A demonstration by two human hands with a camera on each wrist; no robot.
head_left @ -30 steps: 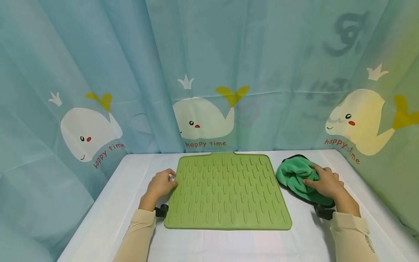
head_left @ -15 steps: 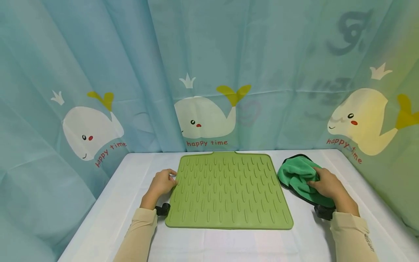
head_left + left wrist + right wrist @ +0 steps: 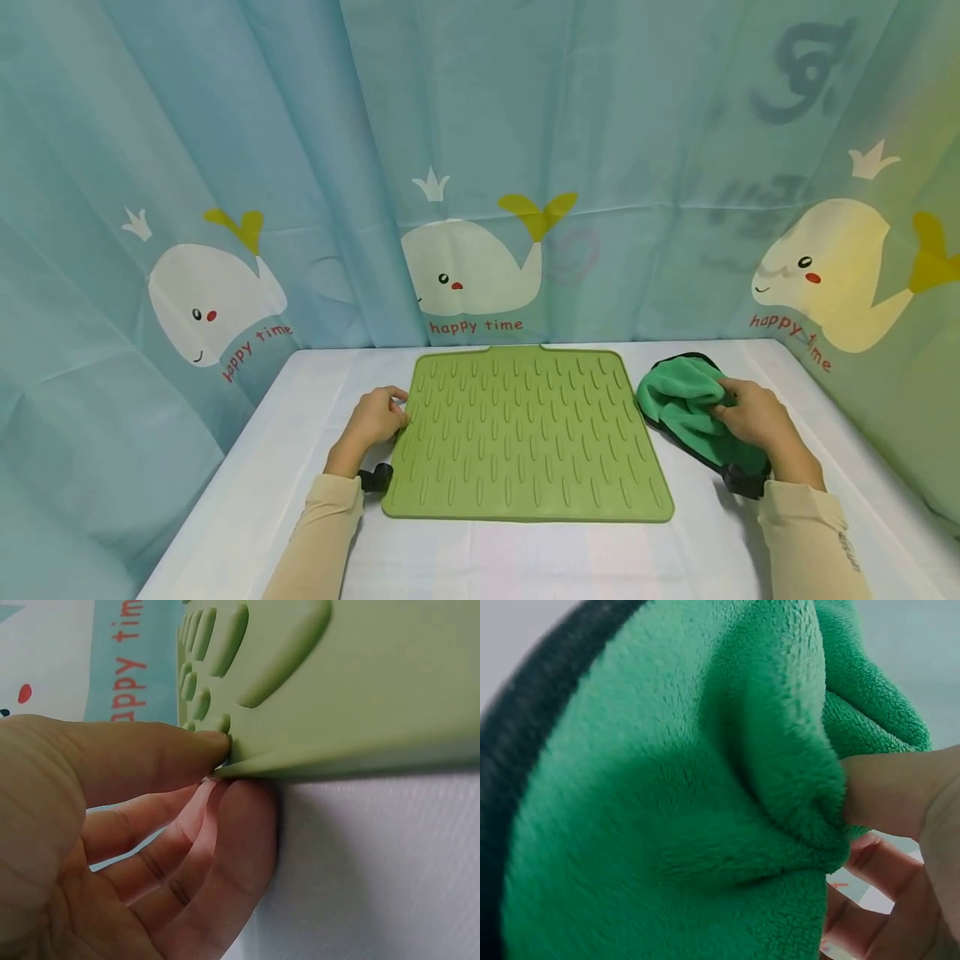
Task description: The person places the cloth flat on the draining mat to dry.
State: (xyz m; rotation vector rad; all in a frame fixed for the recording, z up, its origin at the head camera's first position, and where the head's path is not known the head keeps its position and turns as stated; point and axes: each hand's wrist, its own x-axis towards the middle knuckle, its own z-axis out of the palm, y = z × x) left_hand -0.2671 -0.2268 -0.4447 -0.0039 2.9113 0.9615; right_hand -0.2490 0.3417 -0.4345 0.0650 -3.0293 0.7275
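Observation:
A green rubbery mat [image 3: 528, 433] with rows of raised oval ridges lies flat on the white table. At its left edge is my left hand [image 3: 377, 417]; in the left wrist view the thumb [image 3: 150, 759] is on top of the rim and curled fingers [image 3: 244, 847] are against its underside, pinching it. Right of the mat lies a bunched green plush cloth [image 3: 682, 392] with a black border. My right hand [image 3: 761, 417] pinches a fold of this cloth [image 3: 652, 802]; the right wrist view has the thumb pressed into the fold, with some fingertips hidden behind it.
The white-covered table [image 3: 555, 562] ends at the back against a blue-green curtain [image 3: 637, 167] printed with whales. More curtain hangs along both sides. A narrow strip of table separates the mat from the cloth.
My right fingers have drawn in from spread over the cloth to a pinch, and the cloth's folds have shifted slightly. The left hand keeps its place at the mat's edge.

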